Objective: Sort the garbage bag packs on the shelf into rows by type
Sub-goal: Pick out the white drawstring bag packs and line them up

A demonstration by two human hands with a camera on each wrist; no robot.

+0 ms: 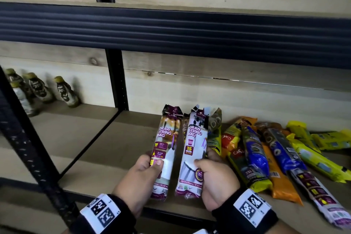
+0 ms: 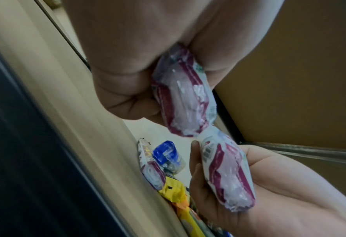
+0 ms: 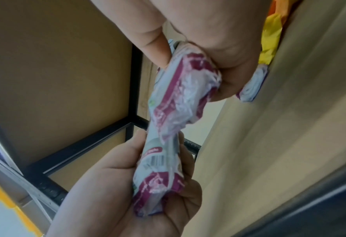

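Observation:
Two white-and-purple "Draw String Bag" packs are held upright, side by side, above the wooden shelf [image 1: 91, 150]. My left hand [image 1: 152, 165] grips the lower half of the left pack [image 1: 167, 138], thumb on its front. My right hand [image 1: 206, 167] grips the right pack [image 1: 194, 138] the same way. In the left wrist view the left hand's pack [image 2: 184, 96] is at top and the right hand's pack [image 2: 229, 176] is below. A darker pack [image 1: 215, 129] shows just behind the right one; whether it is held is unclear.
A loose pile of packs lies on the shelf to the right: blue-green [image 1: 254, 154], orange [image 1: 281, 182], yellow [image 1: 319, 159], and another white-purple one [image 1: 319, 195]. Bottles [image 1: 66, 91] stand at the back left, beyond a black post [image 1: 117, 81]. A dark beam [image 1: 171, 28] runs overhead.

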